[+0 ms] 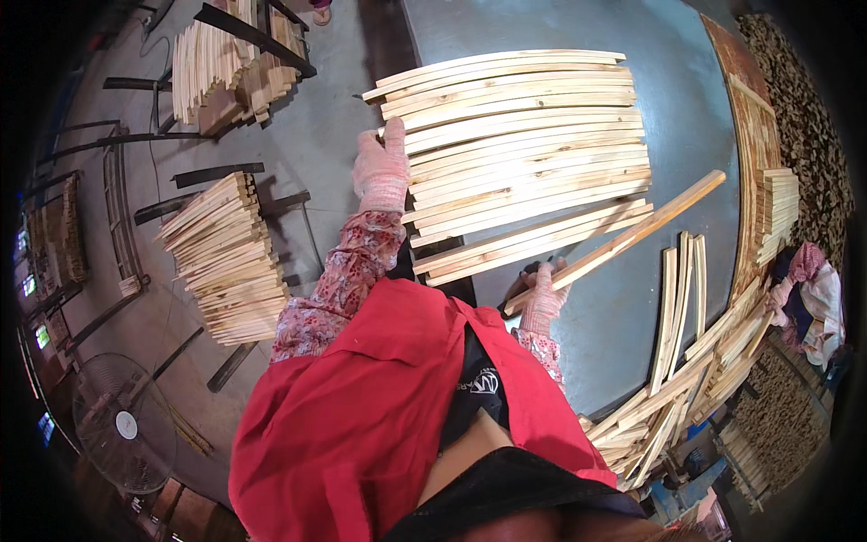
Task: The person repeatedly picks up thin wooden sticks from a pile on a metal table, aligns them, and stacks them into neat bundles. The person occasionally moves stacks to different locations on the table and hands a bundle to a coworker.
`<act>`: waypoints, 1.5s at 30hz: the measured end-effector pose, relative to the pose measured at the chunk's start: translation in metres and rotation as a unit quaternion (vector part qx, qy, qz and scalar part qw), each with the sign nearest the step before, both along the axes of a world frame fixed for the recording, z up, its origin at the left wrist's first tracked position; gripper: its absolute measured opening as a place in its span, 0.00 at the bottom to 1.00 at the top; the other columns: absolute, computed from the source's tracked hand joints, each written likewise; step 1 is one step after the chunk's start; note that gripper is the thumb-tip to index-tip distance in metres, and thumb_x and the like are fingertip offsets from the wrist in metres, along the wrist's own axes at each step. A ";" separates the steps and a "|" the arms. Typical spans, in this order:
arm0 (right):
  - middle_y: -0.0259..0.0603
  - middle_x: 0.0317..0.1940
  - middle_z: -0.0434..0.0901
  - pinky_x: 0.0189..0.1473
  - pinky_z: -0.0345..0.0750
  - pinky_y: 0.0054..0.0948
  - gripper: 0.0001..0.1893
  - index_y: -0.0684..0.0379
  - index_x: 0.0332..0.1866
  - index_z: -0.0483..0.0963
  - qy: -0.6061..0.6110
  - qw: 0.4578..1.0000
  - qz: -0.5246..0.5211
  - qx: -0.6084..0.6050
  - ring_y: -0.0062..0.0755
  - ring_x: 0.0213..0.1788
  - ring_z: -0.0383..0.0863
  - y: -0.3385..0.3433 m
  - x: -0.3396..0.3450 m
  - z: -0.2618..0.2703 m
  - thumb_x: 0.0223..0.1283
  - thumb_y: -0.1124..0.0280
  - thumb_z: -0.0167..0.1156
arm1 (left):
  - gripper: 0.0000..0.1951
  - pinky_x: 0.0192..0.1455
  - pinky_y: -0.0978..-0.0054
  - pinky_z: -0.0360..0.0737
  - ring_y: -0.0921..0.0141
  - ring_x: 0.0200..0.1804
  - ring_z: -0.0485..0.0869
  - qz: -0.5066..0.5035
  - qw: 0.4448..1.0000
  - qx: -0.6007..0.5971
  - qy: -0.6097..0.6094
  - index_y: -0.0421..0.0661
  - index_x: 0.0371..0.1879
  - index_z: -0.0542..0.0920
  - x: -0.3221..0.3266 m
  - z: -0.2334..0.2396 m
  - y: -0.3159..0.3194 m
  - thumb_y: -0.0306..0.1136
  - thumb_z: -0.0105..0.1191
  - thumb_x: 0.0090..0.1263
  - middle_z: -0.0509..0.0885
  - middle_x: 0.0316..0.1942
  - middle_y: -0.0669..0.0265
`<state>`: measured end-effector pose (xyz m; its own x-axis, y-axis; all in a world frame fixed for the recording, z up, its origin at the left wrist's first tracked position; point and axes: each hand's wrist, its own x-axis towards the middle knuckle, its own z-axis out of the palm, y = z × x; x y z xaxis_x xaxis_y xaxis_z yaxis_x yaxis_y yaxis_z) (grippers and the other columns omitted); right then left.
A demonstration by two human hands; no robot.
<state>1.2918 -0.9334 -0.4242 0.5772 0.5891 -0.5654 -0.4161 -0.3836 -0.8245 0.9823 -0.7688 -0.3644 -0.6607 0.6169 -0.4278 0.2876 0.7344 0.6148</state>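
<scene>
Many light wooden strips (528, 149) lie side by side across the metal table (684, 129) before me. My left hand (383, 162), in a pinkish knit glove, rests at the left ends of the upper strips; whether its fingers grip one is not clear. My right hand (547, 291), gloved alike, is closed round the lower part of a single wooden strip (637, 234). That strip slants up to the right, over the right ends of the two nearest strips (535, 240), which lie slightly apart from the rest.
Several loose strips (667, 305) lie at the table's right, beside a jumbled heap (650, 427). A co-worker (806, 298) handles strips at the far right. On the left, stacked strips (227, 264) sit on metal supports near a standing fan (125, 423). Another stack (217, 68) is farther up.
</scene>
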 end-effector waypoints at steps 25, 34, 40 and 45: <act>0.50 0.61 0.74 0.49 0.85 0.36 0.38 0.58 0.79 0.51 0.055 0.995 -0.059 -0.058 0.39 0.54 0.81 0.063 -0.065 0.009 0.69 0.77 0.63 | 0.15 0.53 0.64 0.85 0.59 0.46 0.87 0.140 0.805 0.573 -0.071 0.36 0.46 0.83 -0.070 0.202 0.091 0.35 0.52 0.72 0.87 0.42 0.53; 0.48 0.58 0.74 0.48 0.82 0.31 0.36 0.62 0.76 0.53 0.037 0.998 -0.014 0.058 0.33 0.51 0.79 0.155 -0.105 -0.032 0.67 0.77 0.62 | 0.14 0.37 0.62 0.83 0.61 0.36 0.86 0.315 0.754 0.569 -0.091 0.49 0.34 0.81 -0.281 0.220 -0.069 0.45 0.50 0.71 0.87 0.35 0.64; 0.45 0.40 0.77 0.26 0.75 0.30 0.27 0.66 0.67 0.62 0.042 0.997 0.020 0.059 0.30 0.27 0.76 0.290 -0.132 -0.016 0.64 0.77 0.61 | 0.09 0.25 0.67 0.76 0.65 0.25 0.78 0.401 0.685 0.605 -0.068 0.46 0.30 0.76 -0.280 0.209 -0.111 0.37 0.52 0.71 0.78 0.26 0.64; 0.45 0.31 0.79 0.22 0.75 0.29 0.21 0.69 0.58 0.66 0.071 0.982 0.046 0.169 0.32 0.22 0.78 0.378 -0.163 -0.017 0.62 0.76 0.61 | 0.06 0.41 0.69 0.81 0.67 0.33 0.78 -0.026 0.751 0.615 -0.241 0.39 0.37 0.80 -0.367 0.172 -0.205 0.29 0.53 0.71 0.76 0.28 0.62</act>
<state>1.1288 -0.5556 -0.4408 0.4415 0.8035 -0.3994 -0.5130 -0.1391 -0.8470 0.6158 -0.9740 -0.1929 -0.5725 0.7614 0.3042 -0.1778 -0.4775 0.8605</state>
